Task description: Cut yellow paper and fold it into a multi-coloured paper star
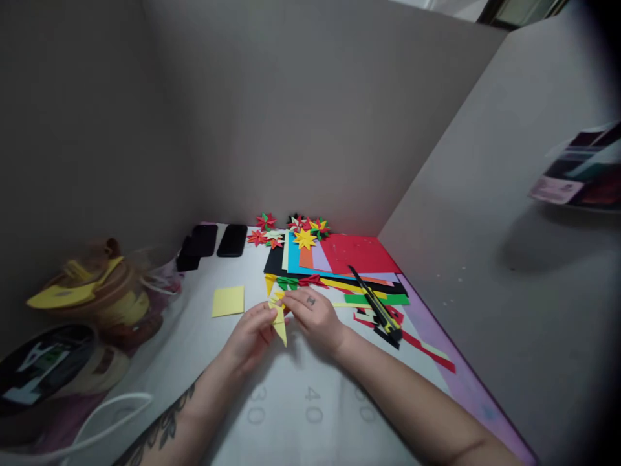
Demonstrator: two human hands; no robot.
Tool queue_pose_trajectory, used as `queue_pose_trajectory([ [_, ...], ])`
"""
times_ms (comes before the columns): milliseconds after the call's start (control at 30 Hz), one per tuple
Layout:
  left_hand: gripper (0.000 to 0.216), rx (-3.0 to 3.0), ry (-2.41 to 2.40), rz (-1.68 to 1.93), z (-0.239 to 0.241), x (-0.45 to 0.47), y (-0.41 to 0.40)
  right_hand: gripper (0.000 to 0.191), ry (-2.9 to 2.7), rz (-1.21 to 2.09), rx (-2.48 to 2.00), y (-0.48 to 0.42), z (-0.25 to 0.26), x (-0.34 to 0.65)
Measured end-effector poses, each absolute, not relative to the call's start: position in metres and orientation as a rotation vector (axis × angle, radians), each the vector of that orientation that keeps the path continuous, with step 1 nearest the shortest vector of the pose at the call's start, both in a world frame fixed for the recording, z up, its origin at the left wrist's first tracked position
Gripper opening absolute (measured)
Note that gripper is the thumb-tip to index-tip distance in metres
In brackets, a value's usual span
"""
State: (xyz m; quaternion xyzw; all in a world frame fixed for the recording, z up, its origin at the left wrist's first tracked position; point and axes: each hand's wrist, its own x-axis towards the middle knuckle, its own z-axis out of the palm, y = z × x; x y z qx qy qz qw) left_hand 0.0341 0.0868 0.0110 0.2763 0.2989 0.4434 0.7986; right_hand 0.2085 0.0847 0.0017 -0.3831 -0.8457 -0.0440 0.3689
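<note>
Though forearms [206, 401] apart, left hand [250, 331] beside right hand [314, 317] on folded paper [280, 327]

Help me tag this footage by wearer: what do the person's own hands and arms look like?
The left forearm bears a dark leafy tattoo; the right hand has a small dark mark. No sleeves or gloves show.

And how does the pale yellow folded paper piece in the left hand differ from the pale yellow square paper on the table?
Shape: the pale yellow folded paper piece narrows to a sharp point, while the pale yellow square paper has four corners. State: the folded piece is held in the left hand; the square lies flat on the white table surface, with no hand touching it. Both share a pale yellow colour.
</note>
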Motion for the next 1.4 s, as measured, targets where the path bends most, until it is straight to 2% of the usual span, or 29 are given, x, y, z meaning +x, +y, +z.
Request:
queue_pose_trajectory([
  [133, 0.012, 0.578, 0.626, 0.866, 0.007, 0.036, 0.084, 0.035, -2.054, 0.02, -0.962, 0.072, -0.002, 0.215],
  [367, 0.014, 0.718, 0.666, 0.743, -0.002, 0.04, 0.08, 0.008, -1.544, 0.567, -1.28, 0.074, -0.003, 0.211],
  [467, 0.018, 0.785, 0.713, 0.735, 0.0, 0.04, 0.08, 0.013, -1.469, 0.812, -1.313, 0.076, -0.002, 0.214],
  [567, 0.02, 0.844, 0.747, 0.708, 0.002, 0.041, 0.081, 0.01, -1.437, 0.938, -1.277, 0.076, -0.005, 0.218],
  [900, 0.03, 1.099, 1.101, 0.825, -0.003, 0.045, 0.087, 0.029, -0.926, 1.126, -1.27, 0.073, -0.016, 0.21],
  [1400, 0.027, 1.283, 1.22, 0.844, -0.01, 0.045, 0.088, 0.023, -0.986, 1.066, -1.334, 0.065, -0.016, 0.205],
])
